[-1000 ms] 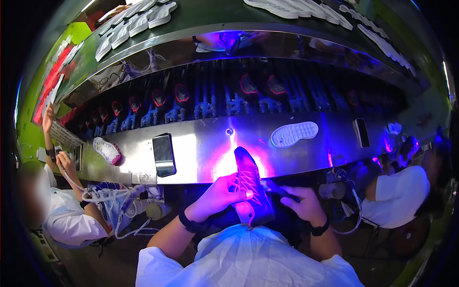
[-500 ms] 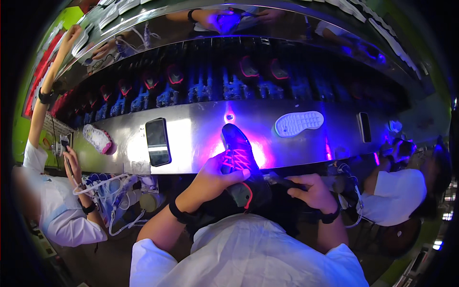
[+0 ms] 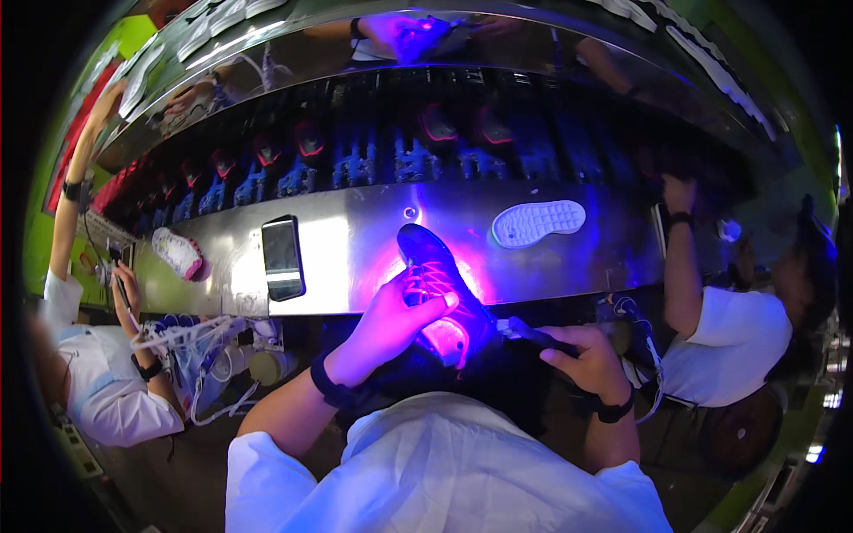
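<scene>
My left hand (image 3: 391, 324) is closed around the side of a dark shoe upper (image 3: 434, 262) with lit-up pink laces, thumb across its opening. The toe points away from me over the metal bench, and the heel end is nearest my body. Purple light falls on the upper and on my left hand. In my right hand (image 3: 591, 360) is a dark-handled brush (image 3: 531, 335), its pale head close to the right side of the upper's heel. Whether it touches cannot be made out. Beyond the toe, to the right, lies a white shoe sole (image 3: 538, 223).
On the metal bench (image 3: 336, 213) lie a black phone (image 3: 283, 258) and a white-and-pink sole (image 3: 178, 253) to the left. Behind runs a dark rack (image 3: 355, 160) bearing several uppers. Co-workers sit on both sides; one's hand (image 3: 678, 197) reaches in at the right.
Purple light now covers my left hand and the heel of the upper. The brush head shows more clearly beside the heel. The co-worker at the right has stretched an arm over the bench.
</scene>
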A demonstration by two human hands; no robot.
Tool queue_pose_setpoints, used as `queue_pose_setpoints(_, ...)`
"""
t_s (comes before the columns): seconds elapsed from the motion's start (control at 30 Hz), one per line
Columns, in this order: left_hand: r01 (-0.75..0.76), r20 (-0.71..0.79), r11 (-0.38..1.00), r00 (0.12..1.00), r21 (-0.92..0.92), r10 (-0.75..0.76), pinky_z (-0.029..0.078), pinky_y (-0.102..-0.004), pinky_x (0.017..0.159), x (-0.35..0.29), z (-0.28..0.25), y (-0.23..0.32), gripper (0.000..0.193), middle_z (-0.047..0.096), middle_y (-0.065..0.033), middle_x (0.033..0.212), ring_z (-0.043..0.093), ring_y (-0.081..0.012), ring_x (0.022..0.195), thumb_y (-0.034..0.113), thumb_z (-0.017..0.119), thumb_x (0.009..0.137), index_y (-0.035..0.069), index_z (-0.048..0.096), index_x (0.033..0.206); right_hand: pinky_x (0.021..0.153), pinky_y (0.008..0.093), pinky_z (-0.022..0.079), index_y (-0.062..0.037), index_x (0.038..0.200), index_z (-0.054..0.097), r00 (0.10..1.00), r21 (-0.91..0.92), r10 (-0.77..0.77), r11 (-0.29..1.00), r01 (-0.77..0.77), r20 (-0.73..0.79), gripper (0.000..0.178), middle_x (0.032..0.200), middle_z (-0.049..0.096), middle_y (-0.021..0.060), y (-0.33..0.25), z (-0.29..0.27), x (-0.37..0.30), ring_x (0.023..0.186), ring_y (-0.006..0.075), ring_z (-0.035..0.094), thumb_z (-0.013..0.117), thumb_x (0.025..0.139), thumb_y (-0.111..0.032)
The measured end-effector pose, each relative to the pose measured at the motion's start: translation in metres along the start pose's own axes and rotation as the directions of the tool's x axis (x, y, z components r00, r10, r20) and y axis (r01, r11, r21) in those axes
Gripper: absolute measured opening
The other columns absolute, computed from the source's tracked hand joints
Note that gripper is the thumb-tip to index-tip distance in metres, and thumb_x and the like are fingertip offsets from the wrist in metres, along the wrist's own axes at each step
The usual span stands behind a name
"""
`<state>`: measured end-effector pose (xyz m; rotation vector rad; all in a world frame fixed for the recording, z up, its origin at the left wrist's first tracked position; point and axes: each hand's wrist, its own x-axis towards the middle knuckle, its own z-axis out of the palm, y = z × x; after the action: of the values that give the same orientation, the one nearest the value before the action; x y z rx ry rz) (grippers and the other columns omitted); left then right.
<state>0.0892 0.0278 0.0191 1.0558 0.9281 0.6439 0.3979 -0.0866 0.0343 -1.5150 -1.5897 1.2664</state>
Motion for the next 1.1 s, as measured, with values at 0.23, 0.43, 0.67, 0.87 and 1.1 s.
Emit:
queue_pose_setpoints(0.23, 0.159, 0.019, 0.966, 0.987, -0.203, -0.158, 0.058, -0.0285, 0.083, -0.022, 0.011, -0.002, 0.042, 0.071, -0.0081, 0.109, 0.071, -0.0167, 0.098, 0.034, 0.067, 0.101, 0.001, 0.059, 0.127, 0.07, 0.0323, 0.05, -0.0061, 0.121, 0.074, 0.993, -0.198, -0.1, 0.976, 0.086, -0.059, 0.039, 0.082, 0.069, 0.0105, -0.02, 0.003, -0.013, 0.073, 0.0226, 0.065, 0.081, 0.084, -0.011)
queue_pose_setpoints(0.43, 0.43, 0.29, 0.75, 0.901, -0.503, -0.322, 0.064, -0.0318, 0.068, -0.038, -0.006, -0.018, 0.041, 0.071, -0.0124, 0.109, 0.074, -0.022, 0.096, 0.039, 0.056, 0.106, 0.003, 0.058, 0.126, 0.056, 0.0329, 0.044, -0.0079, 0.123, 0.074, 0.959, -0.377, -0.274, 0.898, 0.228, -0.071, 0.041, 0.075, 0.063, 0.009, -0.049, 0.005, -0.003, 0.059, 0.021, 0.056, 0.081, 0.082, -0.008)
queue_pose_setpoints(0.67, 0.521, 0.433, 0.37, 0.851, -0.769, -0.298, 0.066, -0.0348, 0.073, -0.051, -0.031, -0.04, 0.045, 0.067, -0.0136, 0.122, 0.073, -0.0304, 0.102, 0.042, 0.055, 0.106, 0.011, 0.053, 0.138, 0.053, 0.0319, 0.041, -0.0093, 0.122, 0.074, 0.925, -0.445, -0.38, 0.831, 0.334, -0.015, 0.042, 0.074, 0.063, 0.0076, -0.067, 0.027, 0.03, 0.054, 0.0179, 0.051, 0.081, 0.081, -0.007)
queue_pose_setpoints(0.87, 0.589, 0.562, 0.117, 0.803, -0.8, -0.201, 0.068, -0.036, 0.071, -0.05, -0.052, -0.053, 0.05, 0.065, -0.0159, 0.124, 0.072, -0.0373, 0.101, 0.045, 0.055, 0.105, 0.008, 0.051, 0.139, 0.052, 0.0306, 0.04, -0.0101, 0.121, 0.075, 0.933, -0.44, -0.36, 0.838, 0.323, -0.002, 0.042, 0.073, 0.062, 0.0052, -0.067, 0.05, 0.053, 0.053, 0.0151, 0.049, 0.081, 0.079, -0.005)
queue_pose_setpoints(1.1, 0.647, 0.658, -0.155, 0.753, -0.746, -0.025, 0.068, -0.0326, 0.068, -0.058, -0.057, -0.056, 0.061, 0.06, -0.0364, 0.126, 0.073, -0.0418, 0.1, 0.048, 0.054, 0.104, 0.001, 0.048, 0.144, 0.063, 0.0296, 0.048, -0.0019, 0.117, 0.074, 0.933, -0.427, -0.36, 0.845, 0.323, -0.007, 0.042, 0.08, 0.066, 0.0086, -0.062, 0.074, 0.065, 0.068, 0.0179, 0.063, 0.081, 0.075, 0.002)
